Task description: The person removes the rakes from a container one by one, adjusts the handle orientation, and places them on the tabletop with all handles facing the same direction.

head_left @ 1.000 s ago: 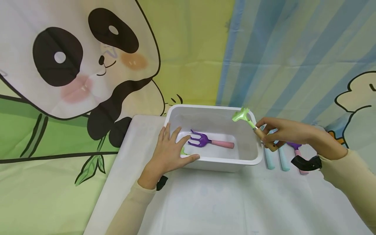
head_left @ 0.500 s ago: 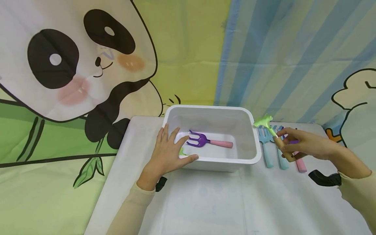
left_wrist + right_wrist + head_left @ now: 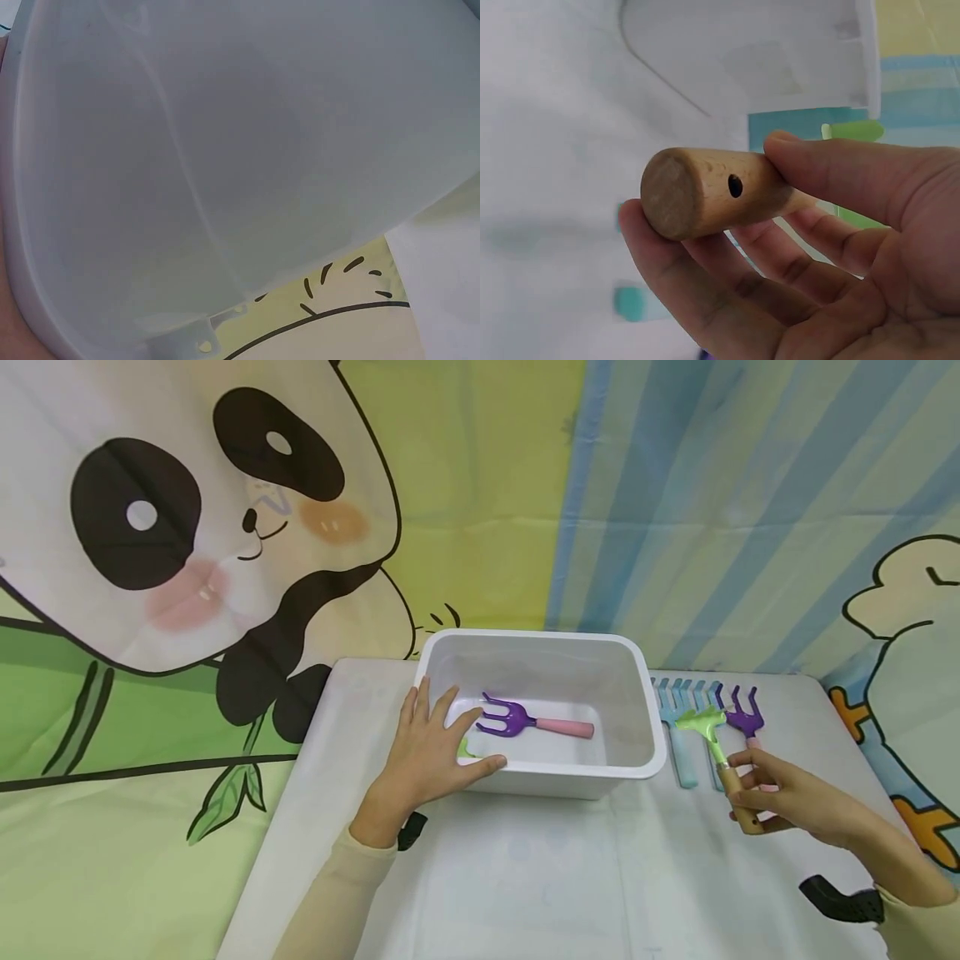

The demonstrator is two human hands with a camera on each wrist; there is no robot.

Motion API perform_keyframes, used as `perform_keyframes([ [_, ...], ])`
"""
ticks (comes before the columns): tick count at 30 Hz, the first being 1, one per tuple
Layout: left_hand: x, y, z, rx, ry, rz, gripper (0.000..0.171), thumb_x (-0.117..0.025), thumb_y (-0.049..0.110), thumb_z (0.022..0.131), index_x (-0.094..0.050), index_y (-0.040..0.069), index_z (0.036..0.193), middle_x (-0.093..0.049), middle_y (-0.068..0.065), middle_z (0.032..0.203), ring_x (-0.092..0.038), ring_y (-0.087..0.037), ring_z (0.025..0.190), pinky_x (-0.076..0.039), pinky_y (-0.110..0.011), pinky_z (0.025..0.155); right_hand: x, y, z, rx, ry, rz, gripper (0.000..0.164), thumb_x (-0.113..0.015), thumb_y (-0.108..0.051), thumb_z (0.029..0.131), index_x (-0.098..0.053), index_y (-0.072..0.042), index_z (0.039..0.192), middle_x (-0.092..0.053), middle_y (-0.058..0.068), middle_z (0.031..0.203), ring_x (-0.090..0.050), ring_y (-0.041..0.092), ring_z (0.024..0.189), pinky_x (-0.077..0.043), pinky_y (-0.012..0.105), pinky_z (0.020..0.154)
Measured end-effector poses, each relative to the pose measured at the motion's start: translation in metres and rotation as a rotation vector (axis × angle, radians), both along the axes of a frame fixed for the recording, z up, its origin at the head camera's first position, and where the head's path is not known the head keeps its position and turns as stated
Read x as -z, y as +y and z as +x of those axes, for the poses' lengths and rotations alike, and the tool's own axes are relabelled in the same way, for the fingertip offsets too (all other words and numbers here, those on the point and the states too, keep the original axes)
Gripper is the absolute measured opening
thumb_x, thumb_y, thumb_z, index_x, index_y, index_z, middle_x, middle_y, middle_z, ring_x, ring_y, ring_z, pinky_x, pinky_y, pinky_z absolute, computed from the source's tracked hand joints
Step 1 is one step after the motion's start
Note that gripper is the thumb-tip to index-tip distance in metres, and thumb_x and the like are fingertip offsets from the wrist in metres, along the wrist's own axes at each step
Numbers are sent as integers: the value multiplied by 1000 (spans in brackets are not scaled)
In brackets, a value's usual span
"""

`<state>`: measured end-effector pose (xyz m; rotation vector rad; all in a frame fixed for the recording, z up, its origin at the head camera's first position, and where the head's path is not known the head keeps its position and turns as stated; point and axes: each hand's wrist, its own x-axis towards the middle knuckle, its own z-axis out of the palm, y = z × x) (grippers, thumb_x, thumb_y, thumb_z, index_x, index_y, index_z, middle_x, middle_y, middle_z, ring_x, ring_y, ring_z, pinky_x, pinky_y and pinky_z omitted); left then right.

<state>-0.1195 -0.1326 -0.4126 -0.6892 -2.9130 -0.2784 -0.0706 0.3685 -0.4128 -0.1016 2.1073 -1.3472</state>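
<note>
My right hand (image 3: 787, 797) holds a small garden hand rake (image 3: 705, 724) by its wooden handle, green head pointing away from me. In the right wrist view the thumb and fingers grip the handle (image 3: 720, 187), its rounded end toward the camera. The rake overlaps two light-blue rakes (image 3: 681, 758) lying right of a white plastic tub (image 3: 637, 772). My left hand (image 3: 431, 752) rests with fingers spread over the tub's front left corner. Inside the tub lies a purple garden fork (image 3: 513, 720) with a pink handle. A bit of something green (image 3: 465, 748) shows there, mostly hidden by the left hand.
Beside the blue rakes lies another purple fork (image 3: 745, 720) with a pink handle, partly behind my right hand. The white-covered table (image 3: 525, 877) stands against a printed cloth backdrop (image 3: 480, 510). The tub's outer wall (image 3: 225, 135) fills most of the left wrist view.
My right hand has carried the green hand rake from over the tub's right rim rightward and toward me, above the blue rakes. The left hand stays on the tub.
</note>
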Motion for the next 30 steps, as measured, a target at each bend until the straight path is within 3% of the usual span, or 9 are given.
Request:
perform_keyframes([
  [11,0,0,0,-4,-7,-15,93,-29,90,82,-58,26,142,-34,-18,157,-3,-53,146,0,-60,117,51,-6,39,145,-118,21,58,-63,-12,99,-28,10,139,-47,22,106,-61,29,86,-59,46,72],
  [15,0,0,0,-6,-13,-10,93,-29,90,82,-58,26,142,-34,-18,157,-2,-52,147,4,-59,117,65,-7,49,179,-171,29,57,-64,-14,99,-29,8,139,-48,18,105,-59,27,86,-58,45,72],
  [22,0,0,1,-4,-14,-3,92,-31,89,82,-58,25,142,-35,-18,157,-2,-52,147,3,-59,117,80,-6,60,171,-212,-9,56,-62,-15,100,-28,11,136,-52,16,103,-60,27,86,-58,46,72],
  [30,-2,0,1,-6,-19,12,91,-33,89,82,-58,25,142,-35,-19,157,-1,-52,147,8,-56,117,88,-7,60,197,-251,-15,55,-63,-15,99,-30,11,135,-54,16,103,-61,28,87,-58,47,73],
])
